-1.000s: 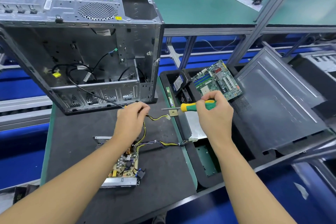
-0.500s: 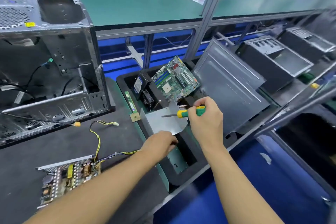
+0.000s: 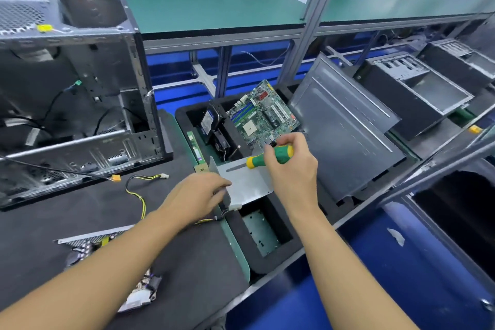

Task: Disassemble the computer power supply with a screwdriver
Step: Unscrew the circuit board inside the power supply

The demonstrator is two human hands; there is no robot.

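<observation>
Hands meet over the foam tray (image 3: pixel 267 265) at the right end of the table (image 3: pixel 67 211).

Position of the left hand (image 3: pixel 198 195): the forearm enters from the lower left and crosses the table at a shallow angle, wrist straight, back of the hand up. Its grip is closed on the left edge of the metal cover (image 3: pixel 246 182), fingers curled round the upturned side wall. The cover is held tilted above the left part of the tray.

Position of the right hand (image 3: pixel 292 169): the forearm enters from the lower right and rises toward the tray. Its grip is closed round the green and yellow handle of the screwdriver (image 3: pixel 270 156). The tool lies nearly level, shaft pointing left across the top face of the cover; whether the tip touches the cover cannot be told.

Location of the power supply (image 3: pixel 91 237): it lies open on the dark mat at the near left of the table, circuit board exposed, partly hidden beneath the left forearm. Its wire bundle (image 3: pixel 209 220) runs right under the left hand to a white plug (image 3: pixel 235 207) just below the cover's near edge. A yellow and black lead (image 3: pixel 139 195) loops loose on the mat, between the power supply and the computer case (image 3: pixel 80 115).

Tray contents: motherboard (image 3: pixel 263 115) leaning at the far end, just beyond the right hand; hard drive (image 3: pixel 209 122) to its left; memory stick (image 3: pixel 197 149) along the left rim. A grey side panel (image 3: pixel 345 136) leans at the right side of the tray
</observation>
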